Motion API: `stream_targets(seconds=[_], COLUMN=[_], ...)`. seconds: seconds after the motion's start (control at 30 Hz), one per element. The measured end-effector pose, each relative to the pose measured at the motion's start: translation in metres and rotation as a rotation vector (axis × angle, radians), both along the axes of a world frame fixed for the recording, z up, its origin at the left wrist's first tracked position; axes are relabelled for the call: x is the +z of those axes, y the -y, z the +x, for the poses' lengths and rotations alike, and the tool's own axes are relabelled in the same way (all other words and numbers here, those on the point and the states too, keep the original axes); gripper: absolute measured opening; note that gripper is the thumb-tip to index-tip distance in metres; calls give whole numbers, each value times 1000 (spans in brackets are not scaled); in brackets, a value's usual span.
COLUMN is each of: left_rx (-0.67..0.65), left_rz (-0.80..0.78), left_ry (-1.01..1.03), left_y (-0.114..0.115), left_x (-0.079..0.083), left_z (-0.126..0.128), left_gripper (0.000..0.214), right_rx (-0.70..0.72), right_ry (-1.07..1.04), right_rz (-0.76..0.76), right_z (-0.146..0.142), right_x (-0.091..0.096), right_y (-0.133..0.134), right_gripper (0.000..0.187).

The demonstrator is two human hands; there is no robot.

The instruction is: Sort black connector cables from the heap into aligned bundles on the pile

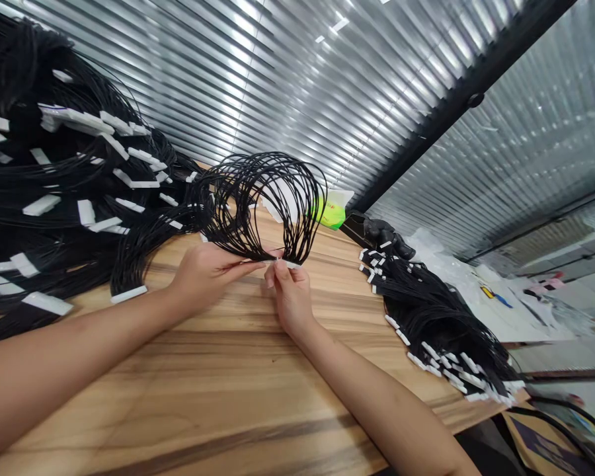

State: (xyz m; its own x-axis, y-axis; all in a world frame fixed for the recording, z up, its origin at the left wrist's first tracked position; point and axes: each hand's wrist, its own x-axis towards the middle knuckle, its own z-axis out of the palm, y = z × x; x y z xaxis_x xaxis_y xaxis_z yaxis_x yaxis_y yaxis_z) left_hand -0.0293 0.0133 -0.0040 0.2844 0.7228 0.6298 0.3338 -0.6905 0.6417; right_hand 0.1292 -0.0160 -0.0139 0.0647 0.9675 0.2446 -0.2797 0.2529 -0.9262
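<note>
A bundle of thin black wires [258, 172] arches up in loops above my hands over the wooden table. Its lower end runs into a narrow white connector [292, 264], partly covered by my fingers. My left hand [203, 271] is closed on the wires beside the connector, fingers reaching to the right. My right hand [292, 294] pinches the white connector between thumb and fingers. The fingertips of both hands nearly meet, and what lies right between them is hard to make out.
A large heap of black wires with white connectors [47, 304] covers the left side. Another wire pile [436, 317] lies along the right edge of the wooden table [218, 396]. Behind the loops sits a bright green package [333, 215]. Corrugated metal sheeting [277, 86] rises behind.
</note>
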Motion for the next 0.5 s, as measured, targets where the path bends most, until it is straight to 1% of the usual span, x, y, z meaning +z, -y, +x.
stream_targets(seconds=[0.1,0.37,0.5], left_rx=[-75,-20,11], left_rz=[17,-7,6], left_ry=[-30,-58,-94], left_y=[0,-1,0], left_x=[1,-1,1], left_z=[0,0,0], left_gripper=[29,29,34], right_rx=[-9,-18,-32], right_ry=[14,13,9], right_rz=[-11,-2,9], right_z=[0,0,-1], right_x=[0,0,1], right_y=[0,1,2], right_gripper=[35,33,31])
